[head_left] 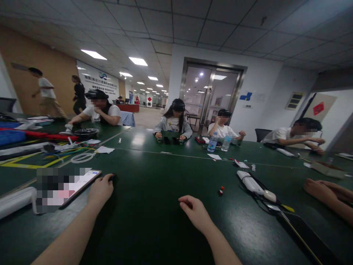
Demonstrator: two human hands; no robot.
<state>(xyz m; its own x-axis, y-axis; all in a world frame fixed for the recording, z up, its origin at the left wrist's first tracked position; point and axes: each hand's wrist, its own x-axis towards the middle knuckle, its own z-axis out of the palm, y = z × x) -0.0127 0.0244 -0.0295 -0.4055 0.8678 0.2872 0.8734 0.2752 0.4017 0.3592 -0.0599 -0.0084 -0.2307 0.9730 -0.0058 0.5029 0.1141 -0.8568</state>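
Note:
My left hand (101, 190) rests on the green table beside a tablet (91, 178) with a lit screen. Its fingers are bent and closed on a small black object (114, 179), too dark to identify. Lower and to the right lies my right hand (195, 212), its fingers loosely curled, with a gap between thumb and forefinger and nothing visible in it. A small red and white item (221, 190) is on the tabletop to the right of that hand.
A white power strip (250, 182) with black cables and a dark tablet (309, 235) lie at right, near another person's hands (322, 191). Two water bottles (212, 142) stand farther back. Coiled white cable (82, 158) lies at left. Several people sit around the table.

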